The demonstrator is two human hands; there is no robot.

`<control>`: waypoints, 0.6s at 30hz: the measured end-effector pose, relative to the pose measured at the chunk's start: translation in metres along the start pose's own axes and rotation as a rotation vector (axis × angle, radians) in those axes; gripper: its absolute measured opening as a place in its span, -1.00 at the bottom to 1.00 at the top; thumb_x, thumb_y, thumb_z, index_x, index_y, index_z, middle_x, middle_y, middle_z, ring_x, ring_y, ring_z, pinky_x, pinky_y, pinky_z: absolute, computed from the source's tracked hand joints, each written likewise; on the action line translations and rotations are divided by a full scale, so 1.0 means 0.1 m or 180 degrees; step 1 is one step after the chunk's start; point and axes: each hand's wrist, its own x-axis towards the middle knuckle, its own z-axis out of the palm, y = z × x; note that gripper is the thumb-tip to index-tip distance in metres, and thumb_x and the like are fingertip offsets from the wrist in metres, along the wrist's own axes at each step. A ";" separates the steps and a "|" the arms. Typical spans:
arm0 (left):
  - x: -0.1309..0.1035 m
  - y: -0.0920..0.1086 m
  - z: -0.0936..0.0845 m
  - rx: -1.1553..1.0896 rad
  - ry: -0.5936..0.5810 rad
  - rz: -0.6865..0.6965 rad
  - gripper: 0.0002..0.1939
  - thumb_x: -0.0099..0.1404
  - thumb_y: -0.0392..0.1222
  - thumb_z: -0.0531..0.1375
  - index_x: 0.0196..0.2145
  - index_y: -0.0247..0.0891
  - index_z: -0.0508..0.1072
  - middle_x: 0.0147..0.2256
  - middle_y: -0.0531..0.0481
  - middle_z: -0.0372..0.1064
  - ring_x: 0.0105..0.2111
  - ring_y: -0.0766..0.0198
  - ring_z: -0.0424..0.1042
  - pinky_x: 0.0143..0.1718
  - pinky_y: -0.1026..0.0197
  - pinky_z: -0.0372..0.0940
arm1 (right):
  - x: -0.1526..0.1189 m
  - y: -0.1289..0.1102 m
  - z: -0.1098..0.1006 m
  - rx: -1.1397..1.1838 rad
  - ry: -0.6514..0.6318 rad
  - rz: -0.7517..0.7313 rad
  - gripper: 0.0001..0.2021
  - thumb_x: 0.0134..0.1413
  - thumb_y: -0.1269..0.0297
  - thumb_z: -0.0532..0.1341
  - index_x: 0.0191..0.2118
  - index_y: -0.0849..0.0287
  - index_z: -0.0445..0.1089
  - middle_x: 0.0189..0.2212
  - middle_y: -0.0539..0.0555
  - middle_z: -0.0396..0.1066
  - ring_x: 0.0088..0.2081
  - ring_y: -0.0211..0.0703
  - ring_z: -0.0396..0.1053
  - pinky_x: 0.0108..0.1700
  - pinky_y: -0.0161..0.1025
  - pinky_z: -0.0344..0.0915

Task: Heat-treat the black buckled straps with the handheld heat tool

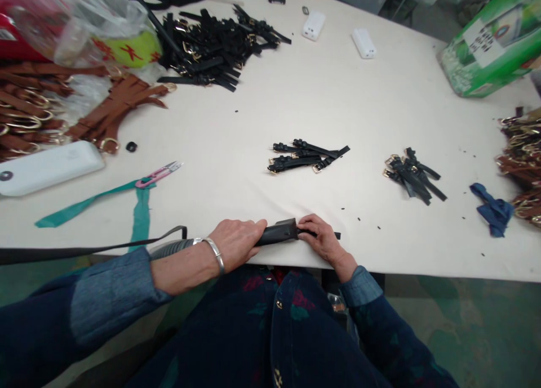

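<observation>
My left hand [240, 240] is wrapped round a black tool [278, 233] with a ribbed grey hose or cable [171, 248] behind it, at the table's front edge. My right hand [321, 239] pinches a thin black strap [337, 235] right at the tool's tip; the strap's end sticks out to the right. Beyond the hands lies a small group of black buckled straps [304, 155]. Another small pile of black straps [412, 177] is farther right.
Pink snips [158, 174] with green cloth strips [141, 213] and a white case [51, 167] lie left. Brown straps [105, 106] and a black strap heap [211, 44] are behind. A blue cloth [493, 209] and green container [490, 44] stand right.
</observation>
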 end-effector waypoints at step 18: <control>-0.08 0.07 0.02 0.0065 -0.0012 0.0015 -0.78 0.18 -0.16 -0.05 -0.20 -0.22 0.20 -0.34 -0.12 0.33 -0.40 0.11 0.38 -0.44 0.10 0.23 | 0.00 -0.02 0.11 -0.0037 0.0457 0.0288 -0.88 -0.02 0.42 0.16 -0.36 0.12 0.42 -0.24 0.08 0.28 -0.22 -0.20 0.28 -0.15 -0.21 0.24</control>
